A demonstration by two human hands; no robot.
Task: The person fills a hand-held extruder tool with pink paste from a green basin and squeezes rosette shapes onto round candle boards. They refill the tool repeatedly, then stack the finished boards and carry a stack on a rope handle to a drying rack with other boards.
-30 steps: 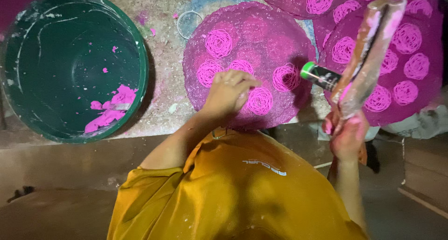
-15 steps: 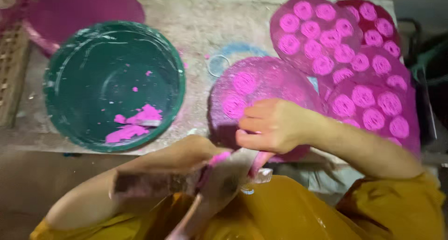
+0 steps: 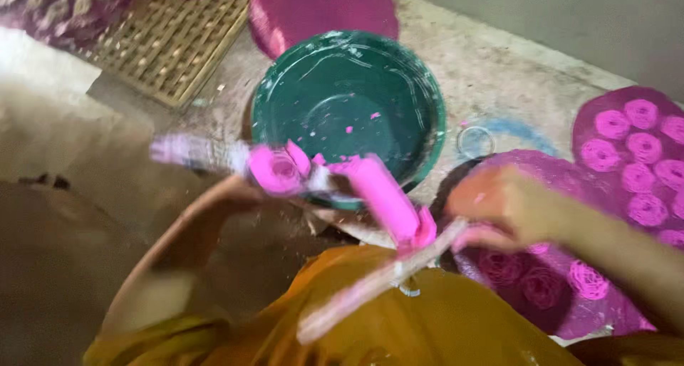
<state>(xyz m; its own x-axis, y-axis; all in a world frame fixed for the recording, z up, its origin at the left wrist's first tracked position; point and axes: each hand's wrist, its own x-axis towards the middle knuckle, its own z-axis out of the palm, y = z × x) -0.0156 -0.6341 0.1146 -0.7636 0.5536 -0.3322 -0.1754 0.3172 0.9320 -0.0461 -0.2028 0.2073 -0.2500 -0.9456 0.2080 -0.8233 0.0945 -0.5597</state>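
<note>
The right hand (image 3: 502, 209) is shut around the near end of the pink piping bag (image 3: 381, 195), which slants up-left toward the blurry left hand (image 3: 274, 170) gripping its far end.

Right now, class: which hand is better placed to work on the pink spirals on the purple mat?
Probably the right. The right hand hovers over the purple mat, beside its pink spirals; the left hand is by the green basin, at a pink-smeared bag.

Hands (image 3: 499, 206) grip pink-smeared bag (image 3: 381, 195) above green basin (image 3: 427, 110).
</note>
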